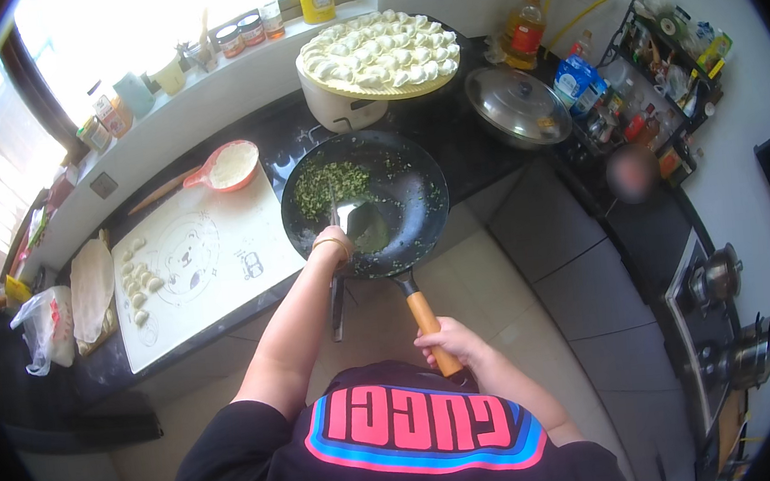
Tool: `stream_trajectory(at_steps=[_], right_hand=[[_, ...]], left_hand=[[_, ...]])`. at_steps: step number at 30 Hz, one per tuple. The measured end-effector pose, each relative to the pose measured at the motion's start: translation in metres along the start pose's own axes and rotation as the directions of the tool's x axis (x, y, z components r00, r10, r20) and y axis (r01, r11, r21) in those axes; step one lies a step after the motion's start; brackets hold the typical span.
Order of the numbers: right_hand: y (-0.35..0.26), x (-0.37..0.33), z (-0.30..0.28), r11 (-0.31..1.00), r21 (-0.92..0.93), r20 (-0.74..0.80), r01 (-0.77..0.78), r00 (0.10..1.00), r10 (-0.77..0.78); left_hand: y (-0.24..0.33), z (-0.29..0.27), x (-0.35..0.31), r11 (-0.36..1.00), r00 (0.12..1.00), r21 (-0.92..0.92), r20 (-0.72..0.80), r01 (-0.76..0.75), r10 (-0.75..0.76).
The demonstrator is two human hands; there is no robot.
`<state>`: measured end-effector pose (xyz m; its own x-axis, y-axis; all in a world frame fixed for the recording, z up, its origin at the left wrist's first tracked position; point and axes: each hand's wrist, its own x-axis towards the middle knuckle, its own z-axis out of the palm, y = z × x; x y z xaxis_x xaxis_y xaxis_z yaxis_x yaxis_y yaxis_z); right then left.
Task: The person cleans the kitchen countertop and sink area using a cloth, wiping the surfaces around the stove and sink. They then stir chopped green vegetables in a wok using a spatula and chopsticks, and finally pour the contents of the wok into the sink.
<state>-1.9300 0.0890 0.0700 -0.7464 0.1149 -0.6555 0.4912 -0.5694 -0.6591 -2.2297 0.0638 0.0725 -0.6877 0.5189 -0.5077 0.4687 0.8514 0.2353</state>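
My right hand is closed round the wooden handle of a dark wok, low on the handle. The wok is tilted at the counter's front edge. My left hand grips a metal spatula, whose dark handle sticks out below my fist. Its blade is inside the wok, touching or just above the pan's surface; I cannot tell which. Chopped green filling lies heaped on the wok's upper left side, with small bits scattered over the rest.
Behind the wok, a round tray of dumplings rests on a white appliance. To the left lie a white mat with several small dumplings and a red bowl of white powder. A lidded pan stands to the right.
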Motion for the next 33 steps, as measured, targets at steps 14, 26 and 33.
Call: stream_trajectory(at_steps=[14,26,33], right_hand=[[-0.046,0.015,-0.021,0.882,-0.416,-0.283,-0.22,0.953,0.104],[-0.066,0.004,-0.013,0.63,-0.711,-0.435,-0.312,0.899,-0.045],[-0.064,0.017,-0.021,0.738,-0.606,-0.435,-0.296,0.9,0.004]], left_hand=[[-0.038,-0.028,-0.013,0.999,0.975,-0.035,-0.223,-0.009,0.001],[-0.087,-0.033,0.009,1.0,0.967,-0.012,-0.254,-0.011,0.008],[-0.114,-0.045,0.035,0.995,0.997,-0.081,0.05,0.061,-0.057]])
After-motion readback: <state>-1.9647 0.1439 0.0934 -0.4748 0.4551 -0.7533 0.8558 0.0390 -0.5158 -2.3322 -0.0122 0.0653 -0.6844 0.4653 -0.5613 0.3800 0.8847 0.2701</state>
